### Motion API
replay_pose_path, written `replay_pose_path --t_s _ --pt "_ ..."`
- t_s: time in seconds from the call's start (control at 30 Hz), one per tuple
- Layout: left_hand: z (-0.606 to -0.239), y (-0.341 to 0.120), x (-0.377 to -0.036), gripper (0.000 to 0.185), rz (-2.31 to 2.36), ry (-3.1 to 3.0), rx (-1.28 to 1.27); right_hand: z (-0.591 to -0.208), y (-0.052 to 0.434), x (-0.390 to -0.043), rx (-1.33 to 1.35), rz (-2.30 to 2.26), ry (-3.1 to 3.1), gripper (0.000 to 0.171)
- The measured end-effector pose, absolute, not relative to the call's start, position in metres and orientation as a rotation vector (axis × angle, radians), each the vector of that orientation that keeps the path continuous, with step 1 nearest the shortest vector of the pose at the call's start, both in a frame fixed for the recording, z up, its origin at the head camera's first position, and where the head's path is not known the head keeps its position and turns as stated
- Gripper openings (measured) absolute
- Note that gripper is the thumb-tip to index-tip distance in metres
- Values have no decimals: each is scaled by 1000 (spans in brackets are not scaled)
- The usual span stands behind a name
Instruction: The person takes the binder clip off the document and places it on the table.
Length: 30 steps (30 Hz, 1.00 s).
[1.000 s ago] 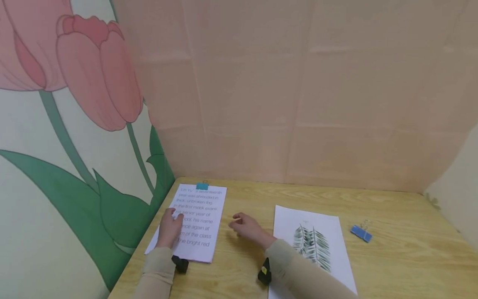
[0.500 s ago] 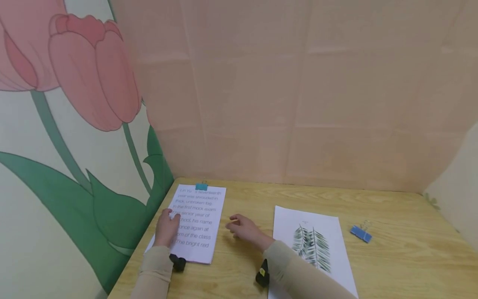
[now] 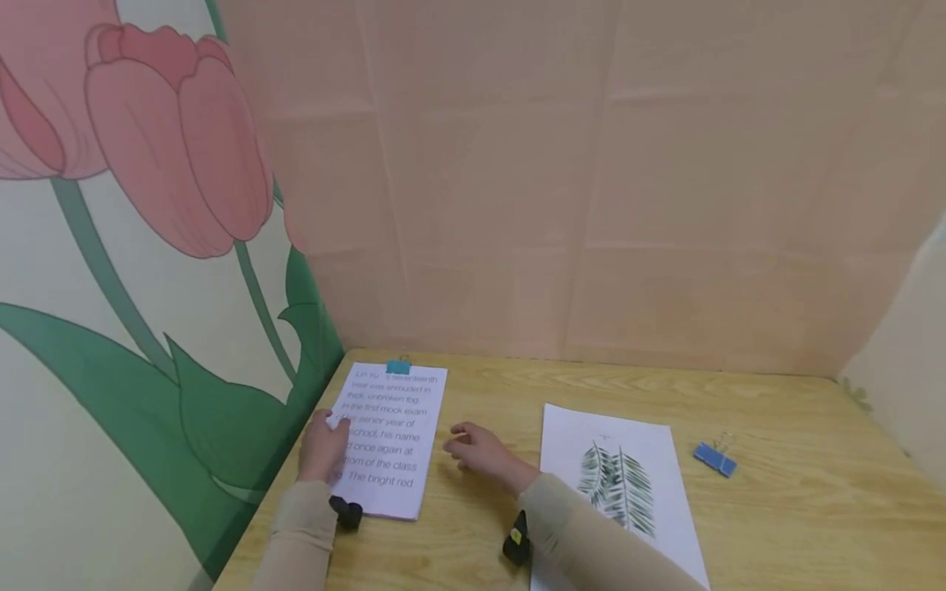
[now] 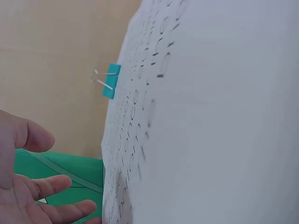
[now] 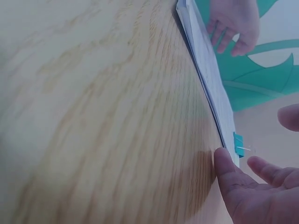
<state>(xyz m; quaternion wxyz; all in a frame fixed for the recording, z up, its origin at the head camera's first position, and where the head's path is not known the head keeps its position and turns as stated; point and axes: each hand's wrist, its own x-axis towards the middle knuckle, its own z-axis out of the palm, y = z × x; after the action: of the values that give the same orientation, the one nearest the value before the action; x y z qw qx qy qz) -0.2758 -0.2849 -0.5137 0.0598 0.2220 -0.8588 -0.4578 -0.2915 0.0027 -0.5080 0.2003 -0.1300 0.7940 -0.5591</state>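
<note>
A stack of printed paper [image 3: 388, 443] lies at the table's left, with a teal binder clip [image 3: 398, 367] on its top edge. My left hand [image 3: 323, 446] is over the stack's left side, holding nothing; in the left wrist view its thumb and fingers [image 4: 53, 186] are spread apart beside the sheets. Right of the stack, my right hand [image 3: 480, 450] hovers low over the wood with relaxed fingers and nothing in them. In the right wrist view its fingertips come near the stack's side edge [image 5: 201, 74].
Under my right forearm lies another white sheet [image 3: 658, 460] printed with green palm leaves. A blue binder clip [image 3: 714, 459] sits loose to its right on the wooden table [image 3: 813, 492]. A tulip-painted wall [image 3: 133, 328] borders the left side, and a pinkish cloth [image 3: 591, 205] hangs behind.
My left hand has shifted slightly left over the stack, uncovering more of the printed text. My right hand has edged a little left. The papers and clips stay in place.
</note>
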Motion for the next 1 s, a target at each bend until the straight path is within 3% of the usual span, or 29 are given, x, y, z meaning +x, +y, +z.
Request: replay_pose_path --t_s 1.0 --pt "-506 -284 -273 61 -1440 -2650 635 -506 -7 -281 -243 -1744 2001 49"
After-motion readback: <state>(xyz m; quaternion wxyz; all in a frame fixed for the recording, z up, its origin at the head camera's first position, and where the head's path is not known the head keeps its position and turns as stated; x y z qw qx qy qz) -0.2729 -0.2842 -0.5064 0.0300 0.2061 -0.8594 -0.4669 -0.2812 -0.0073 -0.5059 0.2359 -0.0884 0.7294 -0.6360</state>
